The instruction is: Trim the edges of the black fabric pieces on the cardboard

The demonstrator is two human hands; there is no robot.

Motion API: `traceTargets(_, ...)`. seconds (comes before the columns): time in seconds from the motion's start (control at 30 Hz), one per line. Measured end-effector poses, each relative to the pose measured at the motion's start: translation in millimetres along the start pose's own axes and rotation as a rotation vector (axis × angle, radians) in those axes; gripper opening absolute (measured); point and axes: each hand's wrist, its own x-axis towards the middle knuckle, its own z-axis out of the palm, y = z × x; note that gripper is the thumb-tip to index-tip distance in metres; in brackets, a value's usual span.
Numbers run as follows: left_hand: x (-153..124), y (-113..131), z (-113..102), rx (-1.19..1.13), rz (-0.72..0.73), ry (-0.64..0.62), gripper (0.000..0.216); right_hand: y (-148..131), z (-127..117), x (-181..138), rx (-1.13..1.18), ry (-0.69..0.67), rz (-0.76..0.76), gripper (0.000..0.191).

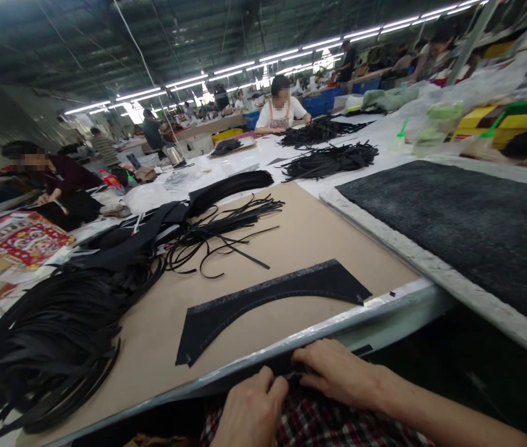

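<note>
Below the table's front edge, over a checked cloth (310, 422), my left hand (254, 403) and my right hand (333, 372) are close together. Both have their fingers closed on a dark strip of material (226, 380), which runs along under the edge. Its exact shape is mostly hidden by my hands and the shadow. On the tan board (151, 347) just beyond lies a flat black panel (263, 295) with a curved lower side and a speckled grey band along its top.
Coiled black strips (58, 335) are heaped at the left, and loose thin strips (230, 230) lie behind the panel. At right is a board with a dark, worn surface (468, 217). Farther back, a person (282, 112) works by black strip piles (333, 161); another person (58, 177) sits left.
</note>
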Motion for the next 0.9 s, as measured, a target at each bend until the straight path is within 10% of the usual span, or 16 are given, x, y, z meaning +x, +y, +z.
traceTargets(0.23,12.1,-9.1,-85.9,-0.707,-0.448,-0.095,0.011,-25.9,-30.8,-7.5,0.339,0.148,-0.198,0.034)
traceTargets(0.77,23.8,-30.9,-71.6,-1.364,-0.516,-0.084,0.043,-21.9,-45.7,24.6,0.845,-0.111,-0.046,0.016)
traceTargets(0.9,25.8,-43.2,-65.3,-1.475,-0.541,0.148,0.037,-13.6,-52.7,23.3,0.974,0.012,-0.038,0.027)
